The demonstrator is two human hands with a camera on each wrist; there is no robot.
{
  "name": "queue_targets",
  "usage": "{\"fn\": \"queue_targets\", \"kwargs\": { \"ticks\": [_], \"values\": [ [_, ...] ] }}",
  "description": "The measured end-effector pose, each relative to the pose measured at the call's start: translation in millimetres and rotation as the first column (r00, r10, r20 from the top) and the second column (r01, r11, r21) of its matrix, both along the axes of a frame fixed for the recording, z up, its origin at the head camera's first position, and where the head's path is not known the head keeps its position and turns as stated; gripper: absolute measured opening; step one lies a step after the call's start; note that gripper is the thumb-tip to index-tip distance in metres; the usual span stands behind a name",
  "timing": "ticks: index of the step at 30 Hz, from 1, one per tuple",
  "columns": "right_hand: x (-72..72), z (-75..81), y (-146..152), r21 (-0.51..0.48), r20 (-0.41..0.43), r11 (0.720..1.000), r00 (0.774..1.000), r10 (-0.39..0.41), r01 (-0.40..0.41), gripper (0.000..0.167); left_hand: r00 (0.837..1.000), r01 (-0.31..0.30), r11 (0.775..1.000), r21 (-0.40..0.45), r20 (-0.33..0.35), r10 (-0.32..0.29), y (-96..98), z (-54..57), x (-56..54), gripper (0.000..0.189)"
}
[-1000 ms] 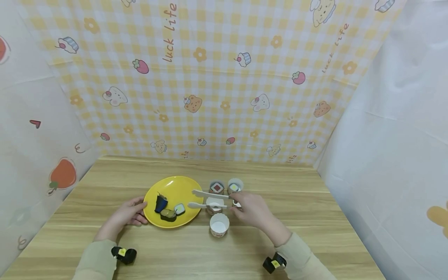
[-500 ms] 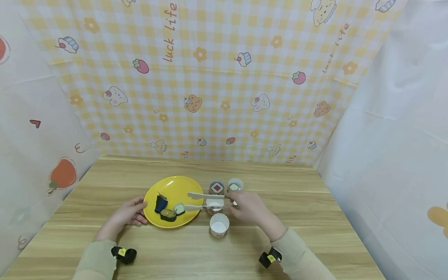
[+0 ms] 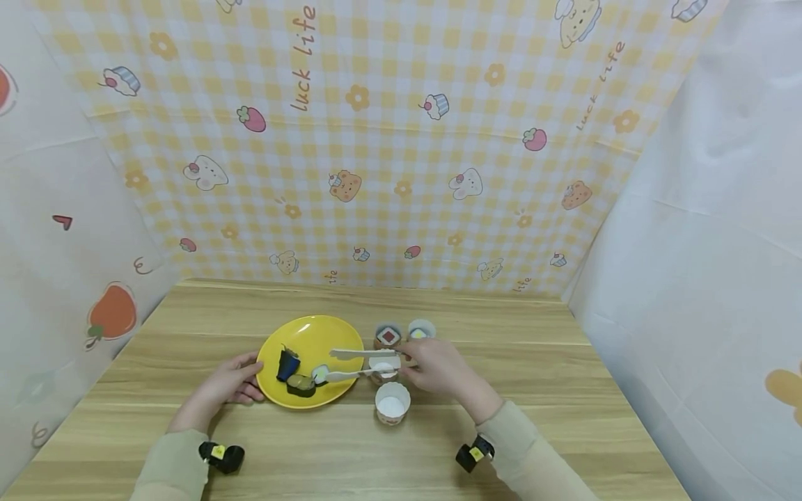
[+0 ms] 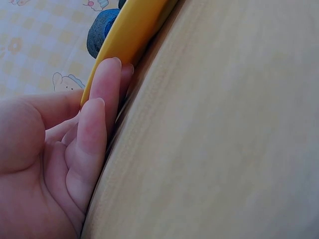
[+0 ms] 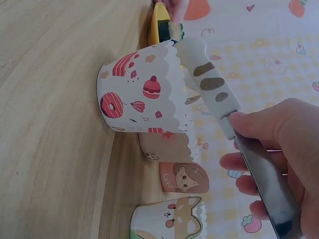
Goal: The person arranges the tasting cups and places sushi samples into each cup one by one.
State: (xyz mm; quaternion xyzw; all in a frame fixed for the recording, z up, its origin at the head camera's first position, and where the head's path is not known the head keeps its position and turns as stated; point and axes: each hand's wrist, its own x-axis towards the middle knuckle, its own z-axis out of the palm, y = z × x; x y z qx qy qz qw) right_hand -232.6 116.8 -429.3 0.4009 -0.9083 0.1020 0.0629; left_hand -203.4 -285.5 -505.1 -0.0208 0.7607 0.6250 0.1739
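My left hand (image 3: 234,379) holds the left rim of a yellow plate (image 3: 316,334), thumb above and fingers beneath; the left wrist view shows this hand (image 4: 65,144) close up. Three sushi pieces lie on the plate: a dark blue-black piece (image 3: 288,364), a dark-wrapped piece with a yellowish topping (image 3: 301,386) and a small white roll (image 3: 319,373). My right hand (image 3: 438,365) grips metal tongs (image 5: 259,174) with white paw-shaped ends. Their arms are spread over the plate's right side. The nearer tip overlaps the small roll; whether it touches is unclear.
Several paper cups stand right of the plate. The front cup (image 3: 392,403) looks empty inside. One back cup (image 3: 388,337) holds a red-centred roll, another (image 3: 421,328) a yellow-centred one. My right hand and the tongs partly cover the others. A checked cloth (image 3: 401,153) hangs behind the table.
My right hand has moved left with the tongs, bringing the nearer tip from beside the small white roll to over it. The left hand and the plate have stayed in place.
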Motion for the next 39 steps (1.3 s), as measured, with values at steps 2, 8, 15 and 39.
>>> {"fn": "queue_targets", "kwargs": {
  "ticks": [2,8,15,39],
  "values": [
    [-2.1,-0.2,-1,0.012,-0.001,1.000,1.000,-0.001,0.001,0.034,1.000,-0.005,1.000,-0.002,0.003,0.005,0.2,-0.2,0.0,0.059],
    [-8.4,1.6,-5,0.027,0.004,0.999,1.000,0.018,-0.018,0.031,1.000,-0.008,1.000,-0.013,0.004,0.008,0.7,0.5,0.4,0.060],
    [-13.8,4.5,-10,0.048,0.000,0.998,0.999,0.043,-0.043,0.029,1.000,-0.007,1.000,-0.021,0.009,0.007,1.2,-0.5,0.1,0.060],
    [-25.4,12.3,-27,0.158,0.070,0.987,0.997,0.020,-0.031,0.027,1.000,-0.009,1.000,-0.010,0.020,0.009,-0.9,-1.3,-1.3,0.060]
  ]
}}
